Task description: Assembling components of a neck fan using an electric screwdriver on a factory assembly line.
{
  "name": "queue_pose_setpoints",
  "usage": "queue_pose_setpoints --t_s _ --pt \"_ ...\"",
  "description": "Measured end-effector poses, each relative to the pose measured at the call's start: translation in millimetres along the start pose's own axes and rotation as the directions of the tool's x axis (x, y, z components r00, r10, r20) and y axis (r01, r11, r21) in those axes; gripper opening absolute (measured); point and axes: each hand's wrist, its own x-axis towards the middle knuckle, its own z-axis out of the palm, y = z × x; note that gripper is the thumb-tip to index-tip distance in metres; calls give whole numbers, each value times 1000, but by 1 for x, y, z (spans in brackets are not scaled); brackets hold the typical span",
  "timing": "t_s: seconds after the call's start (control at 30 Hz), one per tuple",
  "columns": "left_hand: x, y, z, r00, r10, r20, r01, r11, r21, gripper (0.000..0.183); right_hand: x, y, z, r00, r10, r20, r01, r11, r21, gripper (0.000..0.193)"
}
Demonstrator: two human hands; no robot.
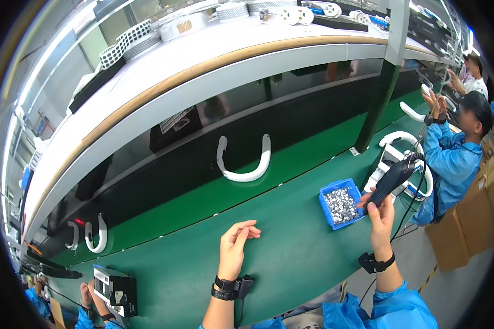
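Note:
My right hand (382, 217) is wrapped round a black electric screwdriver (392, 180), its cable hanging down on the right. Just left of that hand, a blue bin (328, 211) on the green table holds many small metal pieces. My left hand (237, 245) hovers over the green table with its fingers loosely bent and a little apart; nothing shows in it. Beyond the left hand, a white U-shaped part (246, 176) lies on the dark green belt. White curved parts (406, 140) sit at a fixture to the right of the screwdriver.
A grey post (376, 104) stands on the table's far edge, and a white shelf (203, 52) crosses above the belt. At lower left is a black and white box (118, 290) beside another person's hands. A co-worker in blue (450, 153) sits at the right, near cardboard boxes (455, 236).

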Motion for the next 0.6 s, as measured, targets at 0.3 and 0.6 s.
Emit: queue_pose_setpoints --t_s 0.3,0.6 --pt "-23 -36 -6 985 -44 -167 28 995 -96 26 -26 26 27 982 101 -160 -134 968 -210 21" --pt "-25 -32 -5 984 -76 -160 52 987 -150 24 -16 17 40 994 -22 109 96 661 -744 13"
